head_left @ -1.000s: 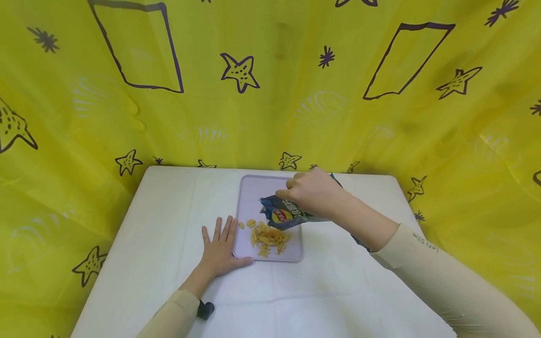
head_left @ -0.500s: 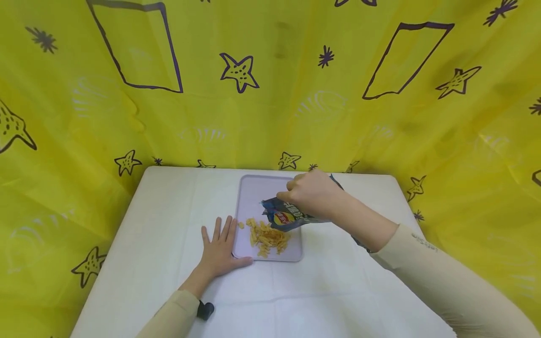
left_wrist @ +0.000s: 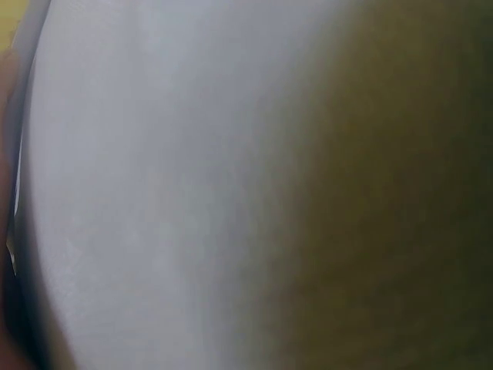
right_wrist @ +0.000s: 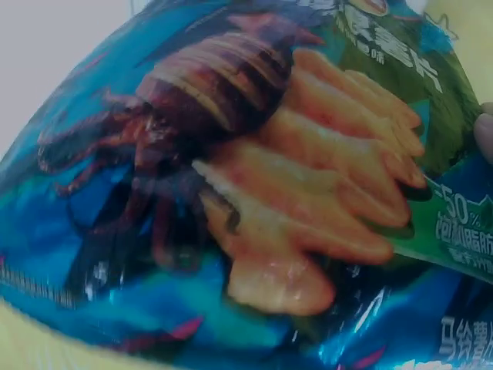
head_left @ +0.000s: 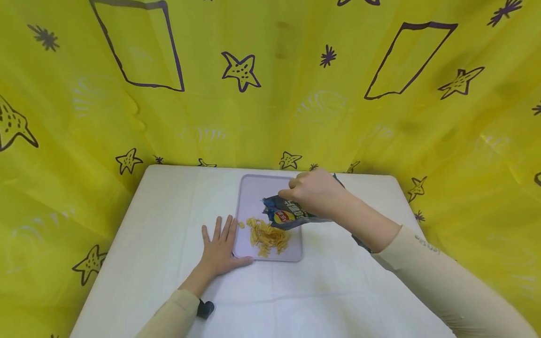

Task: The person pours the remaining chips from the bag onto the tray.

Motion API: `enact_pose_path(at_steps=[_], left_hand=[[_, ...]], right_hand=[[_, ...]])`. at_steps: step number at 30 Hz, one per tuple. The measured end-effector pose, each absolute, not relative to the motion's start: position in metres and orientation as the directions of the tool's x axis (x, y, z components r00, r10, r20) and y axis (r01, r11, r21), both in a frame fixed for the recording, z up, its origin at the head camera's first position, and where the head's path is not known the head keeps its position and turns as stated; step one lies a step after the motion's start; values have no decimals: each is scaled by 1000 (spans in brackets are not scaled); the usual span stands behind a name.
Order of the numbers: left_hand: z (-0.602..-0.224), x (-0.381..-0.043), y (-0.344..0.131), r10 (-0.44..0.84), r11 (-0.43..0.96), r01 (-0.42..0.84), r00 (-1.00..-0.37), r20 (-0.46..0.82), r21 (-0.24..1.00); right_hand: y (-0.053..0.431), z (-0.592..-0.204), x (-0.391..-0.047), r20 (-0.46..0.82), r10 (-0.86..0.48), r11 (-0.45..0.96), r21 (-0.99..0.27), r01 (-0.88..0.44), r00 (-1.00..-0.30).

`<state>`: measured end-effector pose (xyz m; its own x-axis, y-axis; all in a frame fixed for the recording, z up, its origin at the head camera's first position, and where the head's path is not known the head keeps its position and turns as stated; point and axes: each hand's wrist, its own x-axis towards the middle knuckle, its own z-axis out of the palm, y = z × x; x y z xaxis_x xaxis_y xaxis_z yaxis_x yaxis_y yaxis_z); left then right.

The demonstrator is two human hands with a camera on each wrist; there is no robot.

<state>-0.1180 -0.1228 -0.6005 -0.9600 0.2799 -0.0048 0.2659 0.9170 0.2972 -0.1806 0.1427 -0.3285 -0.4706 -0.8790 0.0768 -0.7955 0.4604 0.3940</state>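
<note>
In the head view my right hand (head_left: 317, 191) grips a dark blue-green bag of potato chips (head_left: 291, 213) above a pale lilac tray (head_left: 258, 190). The bag's torn mouth tips down to the left, over a pile of yellow ridged chips (head_left: 268, 238) on the tray's near half. One small chip (head_left: 241, 225) lies apart by the left rim. My left hand (head_left: 220, 253) lies with spread, straight fingers against the tray's left edge, its thumb along the near edge. The right wrist view is filled by the printed bag (right_wrist: 269, 169); a fingertip (right_wrist: 484, 132) shows at its right.
The tray rests on a white-covered table (head_left: 177, 202). A yellow curtain (head_left: 270, 117) with drawn starfish hangs behind and around it. A small black device (head_left: 205, 310) sits at the left wrist. The left wrist view shows mostly blurred white cloth (left_wrist: 154, 193).
More chips have dropped onto the upper left of the pile, covering where a single chip lay. The bag has shifted very slightly right. My left hand stays put.
</note>
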Motion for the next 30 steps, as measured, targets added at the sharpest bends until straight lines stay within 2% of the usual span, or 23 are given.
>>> enact_pose_path(at_steps=[14,30], left_hand=[[-602,-119,-123,284,917,275,-959,11,290],[-599,-118,-123,284,914,275,-959,11,298]], right_hand=[[143,-332,-181,78,-894,433,412,-802,-442],[146,-331,-180,68,-884,449,397,-800,-463]])
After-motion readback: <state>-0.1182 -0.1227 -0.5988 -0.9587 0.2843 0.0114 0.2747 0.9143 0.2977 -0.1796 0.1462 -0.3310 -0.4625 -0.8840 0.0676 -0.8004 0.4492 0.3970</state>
